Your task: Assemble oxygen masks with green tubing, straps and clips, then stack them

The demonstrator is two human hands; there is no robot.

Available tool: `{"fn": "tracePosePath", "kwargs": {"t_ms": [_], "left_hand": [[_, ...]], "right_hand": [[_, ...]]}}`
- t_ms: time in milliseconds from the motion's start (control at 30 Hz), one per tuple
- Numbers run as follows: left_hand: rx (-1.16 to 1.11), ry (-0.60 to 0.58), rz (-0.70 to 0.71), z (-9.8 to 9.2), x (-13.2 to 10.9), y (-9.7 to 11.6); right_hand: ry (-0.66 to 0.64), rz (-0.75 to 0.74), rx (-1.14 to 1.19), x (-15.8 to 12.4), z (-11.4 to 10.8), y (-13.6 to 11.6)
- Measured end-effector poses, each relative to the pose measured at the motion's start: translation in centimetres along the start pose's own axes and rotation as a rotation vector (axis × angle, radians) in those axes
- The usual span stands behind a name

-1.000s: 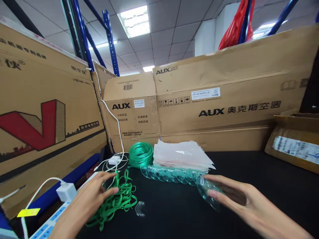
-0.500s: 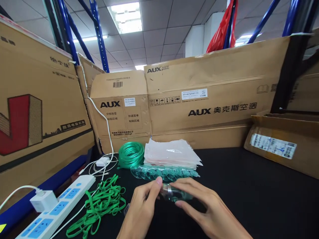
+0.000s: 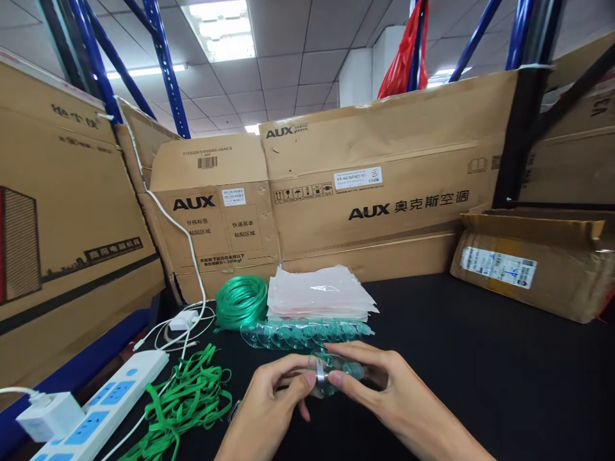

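Both hands hold one clear green-tinted plastic mask, which has a silvery metal strip, low in the middle of the head view. My left hand (image 3: 276, 400) grips the left side of the mask (image 3: 336, 370), its thumb by the metal strip (image 3: 319, 370). Around the right side are the thumb and fingers of my right hand (image 3: 379, 381), the thumb tip close to the strip. Just beyond lies a row of similar clear green masks (image 3: 302, 335). A tangle of green elastic straps (image 3: 187, 400) rests left of my left hand.
Behind the masks are a stack of whitish plastic bags (image 3: 319, 291) and a coil of green tubing (image 3: 241, 301). A power strip (image 3: 103, 403) with white cables lies left. Cardboard (image 3: 384, 224) walls the back; a box (image 3: 523, 262) stands right.
The mask has turned, with its metal strip now facing me more. My right thumb has moved in beside the strip, and my left fingers have shifted around the edge. The view has swung slightly right.
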State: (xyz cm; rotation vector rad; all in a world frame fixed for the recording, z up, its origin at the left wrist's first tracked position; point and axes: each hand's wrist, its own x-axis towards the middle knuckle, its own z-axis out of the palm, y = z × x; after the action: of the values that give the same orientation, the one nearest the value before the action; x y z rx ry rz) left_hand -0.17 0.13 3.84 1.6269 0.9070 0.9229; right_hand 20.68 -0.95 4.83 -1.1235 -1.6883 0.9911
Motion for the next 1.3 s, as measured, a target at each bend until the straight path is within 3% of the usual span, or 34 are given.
{"fn": "tracePosePath", "kwargs": {"t_ms": [200,400,600,767,1033,1300], "left_hand": [[0.005,0.018,-0.039,0.7,0.2,-1.2],[0.027,0.071,-0.027,1.1,0.3,-1.9],[-0.146,0.219,0.056,1.8,0.6,-1.7],[-0.039,0.207,0.077,2.2,0.4,-1.4],[0.236,0.329,0.193,2.0,0.4,-1.1],[0.198,0.329,0.213,2.3,0.7,-1.7]], "right_hand": [[0.002,0.058,0.056,0.0,0.6,0.4],[-0.008,0.003,0.077,0.1,0.9,0.1],[0.075,0.012,0.078,0.1,0.8,0.3],[0.105,-0.009,0.122,0.2,1.1,1.1],[-0.025,-0.007,0.155,0.2,0.6,0.6],[0.032,-0.032,0.076,0.0,0.7,0.5]]}}
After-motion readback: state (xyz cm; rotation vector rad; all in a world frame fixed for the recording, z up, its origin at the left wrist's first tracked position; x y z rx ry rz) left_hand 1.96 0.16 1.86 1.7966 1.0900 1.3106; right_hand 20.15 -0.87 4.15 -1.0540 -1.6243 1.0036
